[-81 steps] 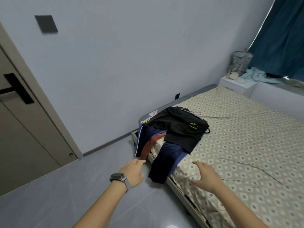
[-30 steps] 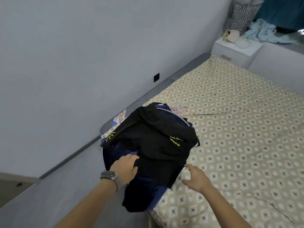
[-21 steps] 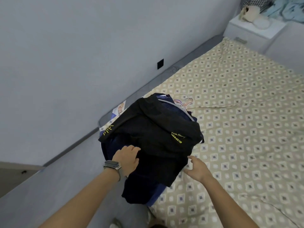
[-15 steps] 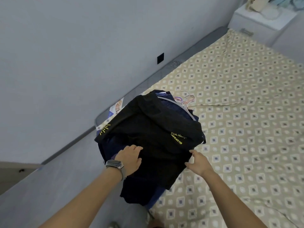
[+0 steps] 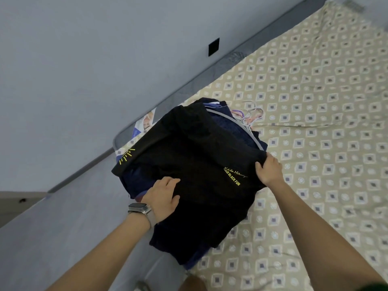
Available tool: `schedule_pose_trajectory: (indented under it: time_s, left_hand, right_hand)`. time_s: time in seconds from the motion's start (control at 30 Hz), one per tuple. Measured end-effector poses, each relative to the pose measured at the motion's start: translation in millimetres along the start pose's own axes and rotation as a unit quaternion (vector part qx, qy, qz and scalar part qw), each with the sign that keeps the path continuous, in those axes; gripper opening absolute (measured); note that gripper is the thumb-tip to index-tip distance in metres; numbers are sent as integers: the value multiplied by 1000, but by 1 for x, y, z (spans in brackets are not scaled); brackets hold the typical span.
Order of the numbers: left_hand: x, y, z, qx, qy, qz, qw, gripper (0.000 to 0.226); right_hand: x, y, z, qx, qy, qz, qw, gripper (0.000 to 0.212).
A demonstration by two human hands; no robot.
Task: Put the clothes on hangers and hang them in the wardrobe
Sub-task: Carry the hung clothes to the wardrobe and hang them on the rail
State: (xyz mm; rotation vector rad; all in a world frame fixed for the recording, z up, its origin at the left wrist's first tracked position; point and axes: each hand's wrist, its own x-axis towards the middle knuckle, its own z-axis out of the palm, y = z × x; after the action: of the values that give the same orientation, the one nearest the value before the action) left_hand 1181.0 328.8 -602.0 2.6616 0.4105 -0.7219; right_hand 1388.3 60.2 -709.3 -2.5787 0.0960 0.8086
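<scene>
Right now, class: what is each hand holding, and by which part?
Right hand grips the black garment at its right edge. Left hand rests flat on it.

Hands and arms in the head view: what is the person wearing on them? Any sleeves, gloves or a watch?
Both forearms are bare, with no sleeves and no gloves in view. The left hand has a smartwatch at the wrist, a dark rectangular face in a metallic case on a grey strap. The right hand and its wrist carry nothing. No rings show on either hand.
</scene>
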Motion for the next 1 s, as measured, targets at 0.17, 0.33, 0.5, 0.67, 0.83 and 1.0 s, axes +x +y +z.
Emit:
schedule_pose_trajectory:
  time_s: [0.17, 0.33, 0.5, 0.67, 0.83, 1.0]
  left_hand:
    - [5, -17, -1, -44, 24, -21, 999, 53]
    - [3, -33, 2, -71, 37, -33, 996, 51]
    - [-4, -43, 7, -99, 39, -46, 993, 51]
    - [-8, -50, 5, -126, 79, -53, 987, 50]
    - [-22, -52, -5, -139, 107, -51, 983, 49]
    - [-58, -63, -22, -223, 177, -82, 955, 46]
  right_hand:
    - [39, -5, 3, 36, -16, 53, 998, 53]
    - [61, -11, 9, 0, -22, 66, 998, 71]
    - [64, -14, 22, -12, -48, 78, 996, 51]
    - [17, -41, 28, 47, 124, -16, 991, 34]
    - [-47, -70, 20, 52, 179, -130, 974, 39]
    - [-120, -95, 9, 84, 144, -190, 967, 45]
